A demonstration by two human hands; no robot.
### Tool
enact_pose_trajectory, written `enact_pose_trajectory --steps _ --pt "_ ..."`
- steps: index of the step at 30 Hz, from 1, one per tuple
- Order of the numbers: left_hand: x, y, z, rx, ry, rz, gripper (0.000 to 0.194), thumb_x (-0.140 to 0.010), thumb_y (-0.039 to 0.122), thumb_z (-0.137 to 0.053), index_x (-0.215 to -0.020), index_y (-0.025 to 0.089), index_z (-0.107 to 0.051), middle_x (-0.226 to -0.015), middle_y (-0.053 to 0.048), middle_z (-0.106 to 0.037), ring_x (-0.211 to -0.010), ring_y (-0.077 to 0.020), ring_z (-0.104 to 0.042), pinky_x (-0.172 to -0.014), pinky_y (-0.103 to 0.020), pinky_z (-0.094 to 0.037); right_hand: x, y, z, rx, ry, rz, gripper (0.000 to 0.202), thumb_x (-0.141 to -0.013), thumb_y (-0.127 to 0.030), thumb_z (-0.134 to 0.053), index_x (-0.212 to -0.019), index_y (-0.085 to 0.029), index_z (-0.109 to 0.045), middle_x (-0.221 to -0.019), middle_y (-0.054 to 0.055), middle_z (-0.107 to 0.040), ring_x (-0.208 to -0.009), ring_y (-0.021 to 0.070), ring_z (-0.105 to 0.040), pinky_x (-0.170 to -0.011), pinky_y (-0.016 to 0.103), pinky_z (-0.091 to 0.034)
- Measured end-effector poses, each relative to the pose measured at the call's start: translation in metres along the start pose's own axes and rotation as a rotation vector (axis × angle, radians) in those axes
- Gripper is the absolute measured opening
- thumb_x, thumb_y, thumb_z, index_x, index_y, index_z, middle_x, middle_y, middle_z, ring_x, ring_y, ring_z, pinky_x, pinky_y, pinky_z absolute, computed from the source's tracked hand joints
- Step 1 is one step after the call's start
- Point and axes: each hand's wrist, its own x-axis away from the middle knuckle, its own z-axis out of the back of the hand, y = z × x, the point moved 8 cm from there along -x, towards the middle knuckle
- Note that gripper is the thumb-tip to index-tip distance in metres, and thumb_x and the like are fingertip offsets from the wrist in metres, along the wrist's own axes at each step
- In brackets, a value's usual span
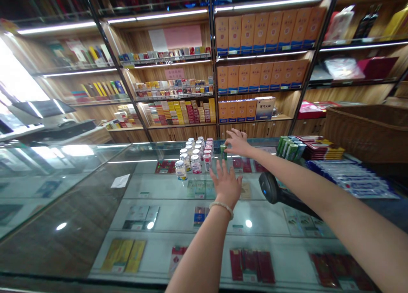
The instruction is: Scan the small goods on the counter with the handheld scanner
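My left hand (227,186) reaches over the glass counter with its fingers spread, holding nothing. A pale beaded bracelet (221,207) circles its wrist. Its fingertips come near a pink-and-white bottle (207,162) at the end of a row of similar ones. Farther out, my right hand (238,143) has its thumb and index finger at a small green cylindrical container (223,152), which stands upright beside the rows. Several small clear jars with white lids (181,170) stand to the left in rows.
A black handheld scanner (268,188) sits under my right forearm. More green cylinders (290,150), blue-and-white packets (353,176) and a wicker basket (366,131) lie right. White paper (120,181) lies left on the glass counter (143,191). Shelves of boxes (259,33) stand behind.
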Motion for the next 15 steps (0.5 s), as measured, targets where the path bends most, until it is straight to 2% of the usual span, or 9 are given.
enact_pose_trajectory --steps 7,15 --pt "0.0 0.0 -0.003 -0.012 -0.008 -0.003 0.055 -0.101 0.048 -0.049 -0.146 0.019 -0.061 -0.171 -0.017 -0.031 -0.161 -0.0398 -0.018 -0.126 -0.073 -0.015 -0.021 -0.002 -0.008 0.012 0.003 -0.028 0.031 -0.091 -0.044 -0.069 -0.112 -0.023 -0.077 -0.17 0.014 -0.035 -0.158 0.0353 -0.018 -0.12 0.06 -0.017" --pt "0.003 0.002 0.003 -0.038 -0.017 0.0 0.053 -0.102 0.048 -0.048 -0.146 0.021 -0.061 -0.17 -0.016 -0.033 -0.161 -0.0379 -0.02 -0.126 -0.071 -0.019 -0.049 -0.005 -0.019 0.092 -0.039 -0.019 0.034 -0.091 -0.044 -0.066 -0.117 -0.023 -0.076 -0.169 0.013 -0.036 -0.158 0.0344 -0.018 -0.12 0.06 -0.017"
